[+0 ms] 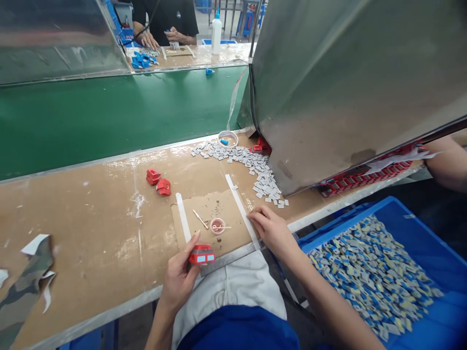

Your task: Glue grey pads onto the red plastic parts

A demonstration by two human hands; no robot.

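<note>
Bench: you sit at a brown worktable (91,214), scuffed and smeared with pale glue marks, with a metal strip along its near edge.
Mat: a cardboard sheet (215,214) is taped down in front of you with two white strips.
Room: a green conveyor belt (109,112) runs behind the bench, and a slanted steel panel (346,87) rises on your right.
Far side: another person sits across the belt with both hands on their own bench, beside a white bottle (216,31).
Red part: you hold a small red plastic piece (202,254) with two pale windows on its face, over the near edge of the mat.
Left hand: your left hand (180,277) has thumb and fingers closed round that piece.
Right hand: your right hand (272,228) rests palm down on the right tape strip, fingers loosely together; it seems to hold nothing, though the fingertips are hard to read.
On the mat: a small pink cup (218,225) and a thin stick (200,219) lie near the middle.
Grey chips: a curved heap of small grey tiles (248,165) runs from a tape ring (228,139) towards your right hand.
Spare reds: two red pieces (158,182) lie well left of the mat.
Bin: a blue crate (408,223) at your right holds many grey-blue chips.
</note>
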